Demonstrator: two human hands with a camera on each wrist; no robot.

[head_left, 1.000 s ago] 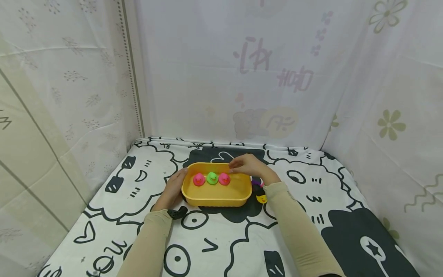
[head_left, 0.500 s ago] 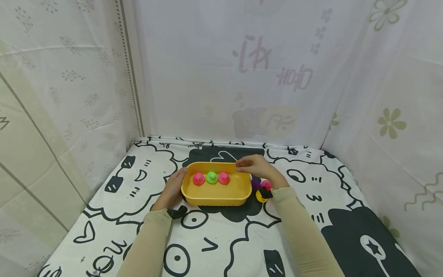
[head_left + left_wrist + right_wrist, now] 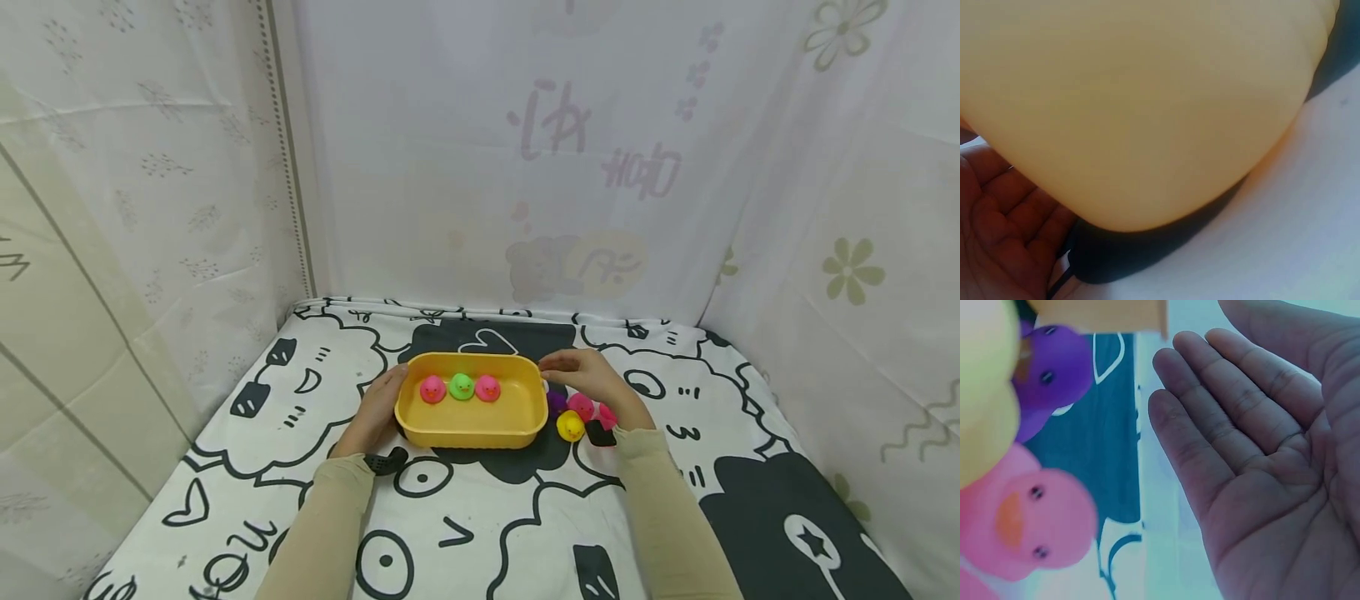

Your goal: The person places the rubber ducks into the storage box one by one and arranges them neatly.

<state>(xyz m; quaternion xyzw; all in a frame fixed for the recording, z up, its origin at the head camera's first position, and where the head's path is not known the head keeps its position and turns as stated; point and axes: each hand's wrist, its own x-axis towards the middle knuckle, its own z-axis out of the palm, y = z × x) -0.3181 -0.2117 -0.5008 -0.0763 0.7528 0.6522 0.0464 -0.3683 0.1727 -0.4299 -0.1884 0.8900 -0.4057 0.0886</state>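
Note:
A yellow plastic tub (image 3: 471, 438) sits mid-table in the head view, with a green duck (image 3: 461, 387) between two pink ducks (image 3: 432, 389) in a row inside. My left hand (image 3: 377, 412) lies along the tub's left end; its palm and fingers (image 3: 1029, 215) show beside the tub wall in the left wrist view. My right hand (image 3: 592, 379) is near the tub's far right corner. Its palm is bare in the right wrist view, fingers (image 3: 1229, 419) extended. Below it are a purple duck (image 3: 1060, 365), a pink duck (image 3: 1054, 519) and a yellow duck (image 3: 570, 426).
Another pink duck (image 3: 606, 415) is partly hidden by the right wrist and its black strap (image 3: 600, 433). A black-and-white cartoon cloth (image 3: 450, 517) covers the table. Pale printed curtains (image 3: 450, 167) enclose the back and both sides.
My right hand has drawn back rightward from over the tub to beside its far right corner, uncovering the loose ducks. The left hand and the ducks inside have stayed put.

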